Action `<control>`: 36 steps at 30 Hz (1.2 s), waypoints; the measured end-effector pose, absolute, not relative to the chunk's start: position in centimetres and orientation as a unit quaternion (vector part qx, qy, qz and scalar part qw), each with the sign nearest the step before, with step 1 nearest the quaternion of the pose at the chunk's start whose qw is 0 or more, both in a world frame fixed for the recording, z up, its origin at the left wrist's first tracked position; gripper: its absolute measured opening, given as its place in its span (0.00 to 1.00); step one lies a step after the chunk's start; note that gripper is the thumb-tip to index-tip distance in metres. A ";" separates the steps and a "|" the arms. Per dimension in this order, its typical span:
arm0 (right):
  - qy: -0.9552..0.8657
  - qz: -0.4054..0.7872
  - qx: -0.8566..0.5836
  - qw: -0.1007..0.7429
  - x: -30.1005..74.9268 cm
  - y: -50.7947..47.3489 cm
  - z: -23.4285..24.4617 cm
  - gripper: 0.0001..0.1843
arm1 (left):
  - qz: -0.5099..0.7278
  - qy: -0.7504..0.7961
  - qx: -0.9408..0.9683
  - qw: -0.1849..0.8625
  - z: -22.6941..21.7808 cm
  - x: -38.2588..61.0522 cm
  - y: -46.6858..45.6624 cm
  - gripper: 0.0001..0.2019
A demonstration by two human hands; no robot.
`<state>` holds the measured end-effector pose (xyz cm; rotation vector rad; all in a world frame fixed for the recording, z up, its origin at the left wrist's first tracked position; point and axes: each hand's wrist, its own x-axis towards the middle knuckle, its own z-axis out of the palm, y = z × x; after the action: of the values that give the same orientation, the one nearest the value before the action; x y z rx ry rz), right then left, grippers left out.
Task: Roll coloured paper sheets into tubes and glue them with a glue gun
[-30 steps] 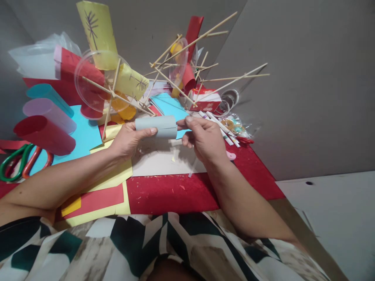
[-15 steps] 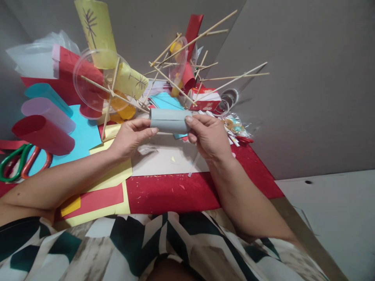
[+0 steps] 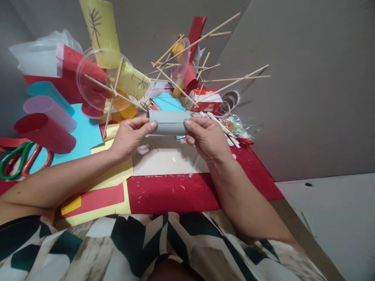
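Observation:
A grey-blue paper tube (image 3: 169, 124) lies level between my hands, with a seam running along the side facing me. My left hand (image 3: 133, 132) pinches its left end, the thumb pressed near the seam. At the other end my right hand (image 3: 203, 130) grips it between thumb and fingers. The tube is held above a white sheet (image 3: 164, 160) dotted with small scraps. Behind it lie blue paper pieces (image 3: 166, 102), partly hidden by the tube.
On the left stand red (image 3: 43, 134), purple and blue tubes beside green- and red-handled scissors (image 3: 25, 160). Stick frames with clear plastic discs (image 3: 101, 80) rise behind. A red box (image 3: 206, 100) and white markers (image 3: 225, 128) lie to the right. Yellow paper (image 3: 113, 168) is under my left forearm.
My left thumb has slid onto the tube's front near the seam, and the seam's overlap looks narrower. Both hands still hold the ends. The view has shifted slightly.

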<state>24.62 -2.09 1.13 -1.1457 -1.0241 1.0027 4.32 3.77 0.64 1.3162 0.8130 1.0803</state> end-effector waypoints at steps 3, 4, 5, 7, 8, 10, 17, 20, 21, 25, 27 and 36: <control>-0.460 0.428 -0.501 0.596 24.6 -2.2 1.0 0.20 | 0.465 0.349 0.547 0.602 0.5 4.3 4.1 0.15; -0.460 0.415 -0.505 0.602 24.7 -2.2 0.9 0.20 | 0.469 0.345 0.536 0.611 0.5 4.3 4.2 0.15; -0.457 0.393 -0.509 0.614 24.8 -2.2 0.9 0.20 | 0.472 0.343 0.524 0.621 0.5 4.4 4.4 0.14; -0.449 0.336 -0.517 0.647 25.0 -2.2 0.9 0.21 | 0.470 0.349 0.496 0.641 0.5 4.5 4.6 0.13; -0.445 0.307 -0.518 0.663 25.0 -2.2 0.9 0.20 | 0.467 0.355 0.480 0.653 0.6 4.6 4.7 0.14; -0.442 0.262 -0.516 0.685 25.2 -2.2 1.0 0.19 | 0.454 0.365 0.449 0.678 0.8 4.6 4.8 0.14; -0.569 0.106 -0.498 0.646 25.8 -1.8 0.6 0.15 | 0.397 0.370 0.381 0.749 1.3 4.5 4.6 0.10; -0.677 0.050 -0.468 0.566 26.3 -1.6 0.3 0.25 | 0.369 0.384 0.364 0.764 1.4 4.5 4.5 0.09; -0.703 0.037 -0.454 0.546 26.4 -1.6 0.3 0.25 | 0.358 0.387 0.360 0.769 1.4 4.5 4.4 0.08; -0.728 0.039 -0.419 0.541 26.4 -1.6 0.2 0.18 | 0.316 0.390 0.375 0.779 1.5 4.7 4.5 0.08; -0.677 0.080 -0.451 0.576 26.3 -1.6 0.2 0.14 | 0.321 0.397 0.385 0.769 1.4 4.6 5.0 0.08; -0.472 0.317 -0.506 0.648 25.9 -1.1 1.1 0.12 | 0.359 0.285 0.510 0.728 1.1 4.4 5.4 0.23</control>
<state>25.93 -1.09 1.07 -1.1512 -1.0739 0.7205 4.40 5.35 1.15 1.1244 0.6280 0.7909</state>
